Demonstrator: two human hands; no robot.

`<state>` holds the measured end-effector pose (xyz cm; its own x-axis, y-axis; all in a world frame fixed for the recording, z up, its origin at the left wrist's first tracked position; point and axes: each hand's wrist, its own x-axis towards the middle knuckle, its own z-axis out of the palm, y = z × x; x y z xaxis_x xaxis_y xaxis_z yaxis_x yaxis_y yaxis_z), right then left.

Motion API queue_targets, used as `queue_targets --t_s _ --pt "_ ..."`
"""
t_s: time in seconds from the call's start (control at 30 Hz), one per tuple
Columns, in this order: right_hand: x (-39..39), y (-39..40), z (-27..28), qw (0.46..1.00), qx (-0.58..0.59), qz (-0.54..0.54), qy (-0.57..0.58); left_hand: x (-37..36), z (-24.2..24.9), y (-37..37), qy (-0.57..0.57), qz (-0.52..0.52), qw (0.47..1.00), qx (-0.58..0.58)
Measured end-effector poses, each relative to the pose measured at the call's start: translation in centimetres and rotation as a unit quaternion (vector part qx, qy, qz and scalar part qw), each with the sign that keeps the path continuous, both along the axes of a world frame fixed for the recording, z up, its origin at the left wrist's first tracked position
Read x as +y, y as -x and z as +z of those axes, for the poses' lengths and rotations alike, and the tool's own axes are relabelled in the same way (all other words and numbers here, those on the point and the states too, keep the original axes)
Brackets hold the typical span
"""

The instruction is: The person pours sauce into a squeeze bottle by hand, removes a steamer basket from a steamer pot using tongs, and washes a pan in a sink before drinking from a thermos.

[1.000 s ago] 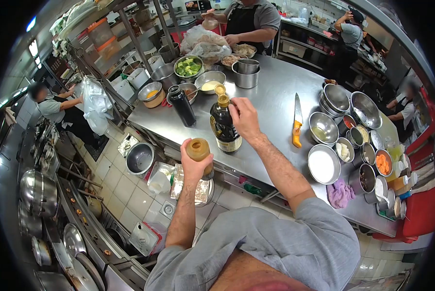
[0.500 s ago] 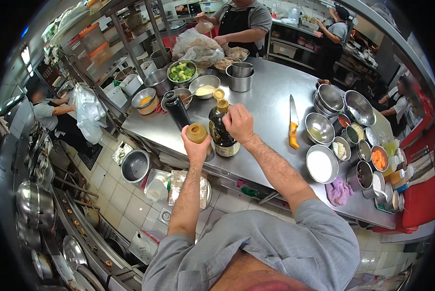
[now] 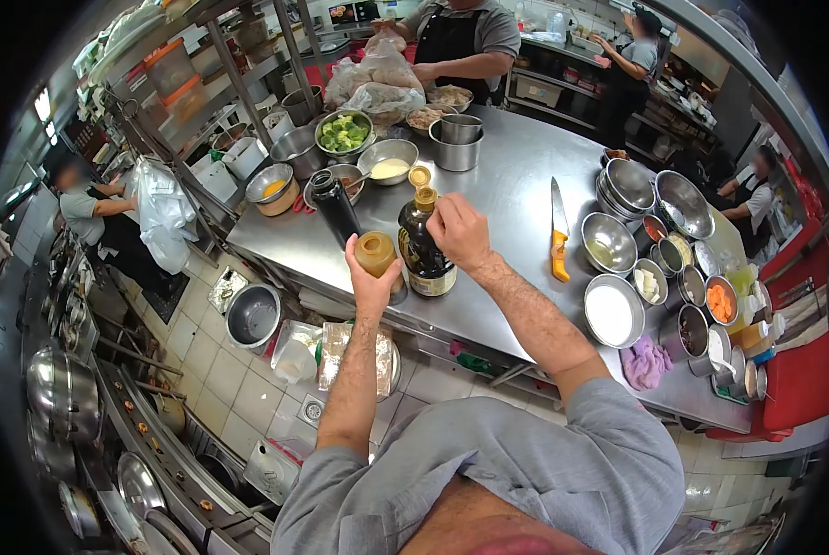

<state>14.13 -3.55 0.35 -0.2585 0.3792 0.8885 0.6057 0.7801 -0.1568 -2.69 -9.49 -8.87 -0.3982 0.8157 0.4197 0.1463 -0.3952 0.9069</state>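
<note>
My left hand [image 3: 374, 280] is wrapped round an amber squeeze bottle [image 3: 376, 250] with no cap on its mouth, near the table's front edge. My right hand [image 3: 461, 231] is closed at the shoulder of a large dark sauce bottle [image 3: 426, 259], apparently on its handle, which my fingers hide. That bottle stands upright, its yellow flip cap [image 3: 419, 177] swung up. A tall black bottle [image 3: 335, 205] with an open mouth stands just behind my left hand. To the right of the sauce bottle lies a knife [image 3: 559, 231] with a yellow handle.
Steel bowls [image 3: 609, 242], a bowl of white contents [image 3: 613, 312] and a purple cloth [image 3: 646, 363] sit at the right. Broccoli [image 3: 344, 133] and a pale-yellow mixture [image 3: 389, 168] stand behind the bottles. A co-worker [image 3: 461, 51] handles plastic bags [image 3: 377, 79] across the table.
My hands and both bottles hold nearly the same positions; the view has shifted slightly. Across the table, the co-worker's hand and the plastic bag have moved.
</note>
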Motion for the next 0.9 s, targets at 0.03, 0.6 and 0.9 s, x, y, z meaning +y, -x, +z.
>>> queue_targets --t_s 0.03,0.6,0.9 --pt "-0.6 0.2 -0.4 1.000 0.000 0.002 0.000 -0.1 0.1 0.1 0.012 -0.006 1.000 0.017" --pt "-6.2 5.2 -3.6 0.606 0.387 0.329 0.612 -0.4 0.5 0.3 0.034 -0.044 0.998 0.019" --pt "-4.5 0.6 -4.7 0.678 0.426 0.189 0.568 -0.9 0.9 0.7 0.037 -0.050 0.998 0.033"
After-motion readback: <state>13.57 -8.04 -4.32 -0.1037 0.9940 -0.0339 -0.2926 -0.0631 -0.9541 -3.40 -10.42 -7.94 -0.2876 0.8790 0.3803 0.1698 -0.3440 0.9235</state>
